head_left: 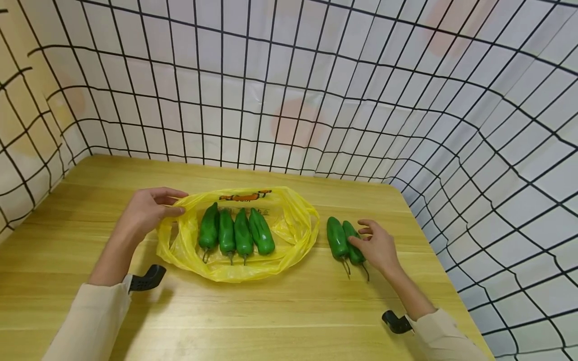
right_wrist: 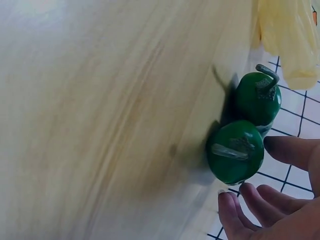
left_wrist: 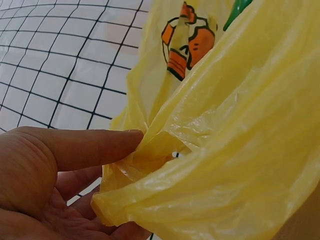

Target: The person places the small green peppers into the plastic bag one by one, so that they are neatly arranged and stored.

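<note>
My left hand (head_left: 146, 210) pinches the left rim of a yellow plastic bag (head_left: 275, 271) between thumb and fingers; the left wrist view shows the thumb (left_wrist: 100, 147) on the gathered film. Several green peppers (head_left: 244, 233) lie side by side in the wide-mouthed bag, most stems toward me. To the bag's right, two more green peppers lie together on the table, a left one (head_left: 336, 236) and a right one (head_left: 352, 245). Around the right one, my right hand (head_left: 378, 245) holds its thumb and fingers apart; whether the thumb (right_wrist: 287, 150) touches it I cannot tell.
The wooden table (head_left: 271, 321) runs back to a black wire grid (head_left: 246, 100) in front of pale sheeting. More grid stands along the left and right sides. A black wrist mount (head_left: 148, 279) juts from the left sleeve, another (head_left: 396, 322) from the right.
</note>
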{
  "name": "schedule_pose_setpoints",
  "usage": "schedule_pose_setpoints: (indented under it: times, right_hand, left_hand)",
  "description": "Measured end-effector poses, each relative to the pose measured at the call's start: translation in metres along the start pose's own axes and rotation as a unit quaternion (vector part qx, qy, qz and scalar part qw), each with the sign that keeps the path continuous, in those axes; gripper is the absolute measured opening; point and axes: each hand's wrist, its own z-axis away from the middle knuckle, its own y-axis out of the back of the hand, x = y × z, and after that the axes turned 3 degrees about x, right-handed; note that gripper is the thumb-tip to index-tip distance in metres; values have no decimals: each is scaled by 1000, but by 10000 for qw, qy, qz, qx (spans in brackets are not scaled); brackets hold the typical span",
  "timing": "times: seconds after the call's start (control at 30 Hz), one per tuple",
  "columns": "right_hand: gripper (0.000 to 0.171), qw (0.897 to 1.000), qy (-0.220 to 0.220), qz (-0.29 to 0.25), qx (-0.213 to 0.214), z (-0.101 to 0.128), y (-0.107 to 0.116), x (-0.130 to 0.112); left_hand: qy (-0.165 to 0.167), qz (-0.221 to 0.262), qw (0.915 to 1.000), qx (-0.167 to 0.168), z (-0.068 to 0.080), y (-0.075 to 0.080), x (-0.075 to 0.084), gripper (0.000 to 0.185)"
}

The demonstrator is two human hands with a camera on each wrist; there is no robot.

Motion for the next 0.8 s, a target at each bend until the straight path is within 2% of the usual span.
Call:
schedule_pose_setpoints:
  times: [0.8]
  right_hand:
    - [59,9998,-129,-21,-130,1,-4,5]
  left_hand:
    - [-42,-48,10000,47,-2,-1,-1,45]
